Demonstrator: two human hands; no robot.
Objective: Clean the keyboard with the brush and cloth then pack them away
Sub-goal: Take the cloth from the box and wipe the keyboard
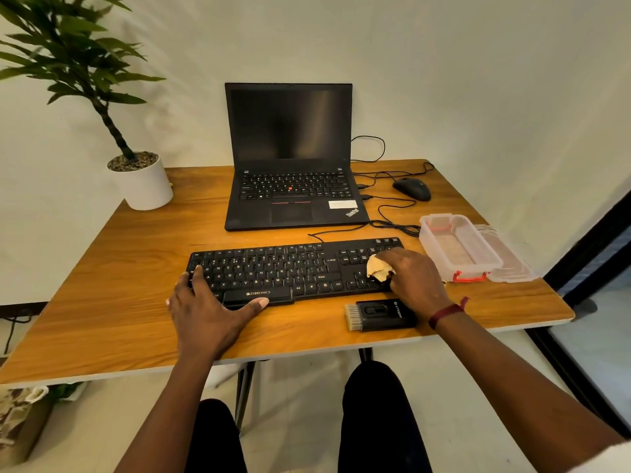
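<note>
Found black plastic keyboard flat on wood-grain bench, mid-bench, long axis 9-to-3, space bar toward 6. Saw left hand laid on its 9 o'clock end, fingers released and spread flat over the keys, thumb along the front edge by the space bar. Saw right hand at the 3 o'clock end, fingers clenched on a crumpled tan cloth, soft wad down on the keys by the arrow cluster. Noted brush lying on bench at 5 o'clock of keyboard, just beside its front edge: boxy black plastic body, pale straight bristles pointing to 9, long axis 9-to-3, far end near the right wrist. Logged clear rectangular plastic box with red clips at 3 o'clock of keyboard, open, long axis roughly 11-to-5, clear lid flat against its 3 o'clock side. Spotted open black laptop at 12, black mouse at 1, round white pot with plant at 10.
</note>
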